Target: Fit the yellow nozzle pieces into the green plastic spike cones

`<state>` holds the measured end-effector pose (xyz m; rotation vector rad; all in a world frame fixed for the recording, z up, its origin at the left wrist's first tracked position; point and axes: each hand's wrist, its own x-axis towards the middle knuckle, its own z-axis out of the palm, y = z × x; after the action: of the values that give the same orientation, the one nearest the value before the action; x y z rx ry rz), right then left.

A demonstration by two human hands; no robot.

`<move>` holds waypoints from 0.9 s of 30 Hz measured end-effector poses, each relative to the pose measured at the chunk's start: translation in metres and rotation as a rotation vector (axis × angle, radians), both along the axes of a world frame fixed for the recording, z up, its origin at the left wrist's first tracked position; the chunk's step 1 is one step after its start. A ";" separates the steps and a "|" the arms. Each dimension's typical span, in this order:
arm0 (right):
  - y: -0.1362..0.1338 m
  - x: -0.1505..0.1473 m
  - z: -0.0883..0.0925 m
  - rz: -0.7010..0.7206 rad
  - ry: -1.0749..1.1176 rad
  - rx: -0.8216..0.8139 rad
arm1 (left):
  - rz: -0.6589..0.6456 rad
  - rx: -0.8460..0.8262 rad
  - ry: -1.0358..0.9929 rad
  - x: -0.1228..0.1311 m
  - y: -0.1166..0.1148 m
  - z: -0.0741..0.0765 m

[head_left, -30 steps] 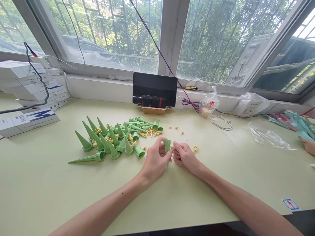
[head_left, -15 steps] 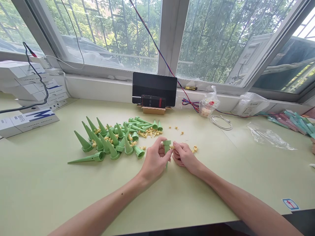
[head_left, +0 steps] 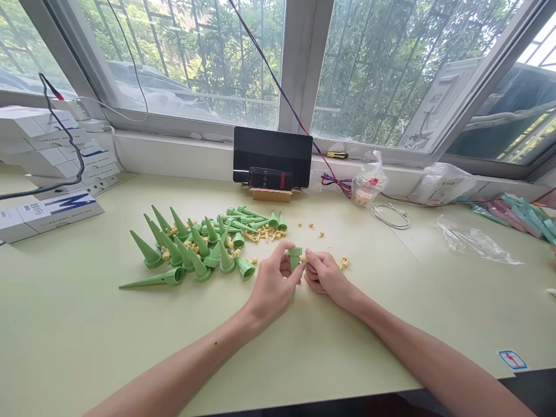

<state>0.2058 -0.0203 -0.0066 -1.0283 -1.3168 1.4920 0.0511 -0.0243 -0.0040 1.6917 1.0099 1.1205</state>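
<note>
Holding: our left hand grips the green spike by its collar, above the table.
Right: our right hand is closed, pinching a yellow plug against it.
Handling: we judge it light, stiff and slick; take the collar.

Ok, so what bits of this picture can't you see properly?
Head view, four things:
The yellow piece is mostly covered by the fingers of the right hand, so its shape is unclear.
Much of the green spike sits behind the left hand.
The digits on the phone are too small to read.
The teal packets are cut off by the right edge.
</note>
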 end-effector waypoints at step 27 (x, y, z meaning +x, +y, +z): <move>0.001 0.003 -0.006 -0.084 -0.324 0.318 | -0.010 -0.160 -0.164 -0.001 0.000 0.007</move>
<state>0.2091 -0.0193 -0.0123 -1.1280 -1.6530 1.0373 0.0497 -0.0243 0.0034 1.4521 0.9599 1.1212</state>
